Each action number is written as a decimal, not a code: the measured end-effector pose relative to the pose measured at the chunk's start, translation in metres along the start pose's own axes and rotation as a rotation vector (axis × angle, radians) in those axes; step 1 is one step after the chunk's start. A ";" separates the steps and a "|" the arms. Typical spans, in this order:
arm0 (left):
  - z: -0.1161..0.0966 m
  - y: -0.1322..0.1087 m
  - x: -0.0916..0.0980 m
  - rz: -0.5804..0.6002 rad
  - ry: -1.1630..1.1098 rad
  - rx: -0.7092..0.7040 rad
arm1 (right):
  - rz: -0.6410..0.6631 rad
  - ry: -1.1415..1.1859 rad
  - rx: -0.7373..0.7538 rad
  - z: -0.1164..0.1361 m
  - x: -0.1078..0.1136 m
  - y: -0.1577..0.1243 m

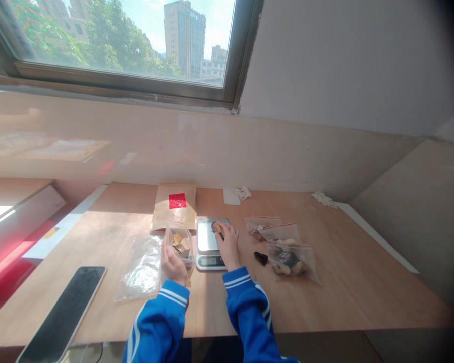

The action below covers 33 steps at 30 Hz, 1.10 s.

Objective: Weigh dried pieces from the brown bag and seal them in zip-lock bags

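Observation:
My left hand [174, 264] is wrapped round a clear plastic bag [189, 258] with tan, flat pieces [179, 243] inside its open mouth. Beside it, a kitchen scale [207, 243] with a steel top and a small display lies on the table. Over the scale's plate, my right hand [229, 246] pinches a brownish piece [216, 228]; whether that piece touches the plate I cannot tell. The right wrist covers part of the scale's right edge. A black piece [261, 258] lies on the wood to the right of that hand.
Several zip bags [293, 262] of pieces lie at the right. Behind my left hand is a paper bag [166, 206] with a red label. A flat clear bag [142, 269] and a phone [66, 307] are at the left; paper scraps [236, 195] lie near the wall.

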<state>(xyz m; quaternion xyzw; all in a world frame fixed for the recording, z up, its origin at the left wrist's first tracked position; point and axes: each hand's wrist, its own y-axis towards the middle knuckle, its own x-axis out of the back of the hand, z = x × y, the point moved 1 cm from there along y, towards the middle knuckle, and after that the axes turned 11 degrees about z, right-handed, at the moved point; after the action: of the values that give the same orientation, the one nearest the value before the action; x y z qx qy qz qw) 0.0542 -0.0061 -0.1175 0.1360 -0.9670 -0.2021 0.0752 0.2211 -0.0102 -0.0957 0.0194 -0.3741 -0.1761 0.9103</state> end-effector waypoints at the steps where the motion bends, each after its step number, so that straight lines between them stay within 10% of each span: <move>1: -0.001 0.000 0.000 0.008 0.003 0.000 | -0.006 0.051 0.034 0.007 0.003 -0.002; 14: 0.007 0.000 0.001 0.035 0.045 0.009 | 0.355 0.140 0.438 0.087 0.007 -0.016; 26: 0.007 0.001 0.003 0.041 0.080 0.012 | 0.284 0.225 0.473 0.105 -0.012 -0.006; 33: -0.003 -0.001 0.000 0.024 -0.023 0.065 | 0.128 0.287 0.324 0.075 -0.002 -0.038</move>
<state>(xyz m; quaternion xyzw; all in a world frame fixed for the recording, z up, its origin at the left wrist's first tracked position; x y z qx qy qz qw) 0.0549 -0.0078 -0.1149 0.1246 -0.9753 -0.1714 0.0619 0.1565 -0.0383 -0.0490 0.1664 -0.2646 -0.0513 0.9485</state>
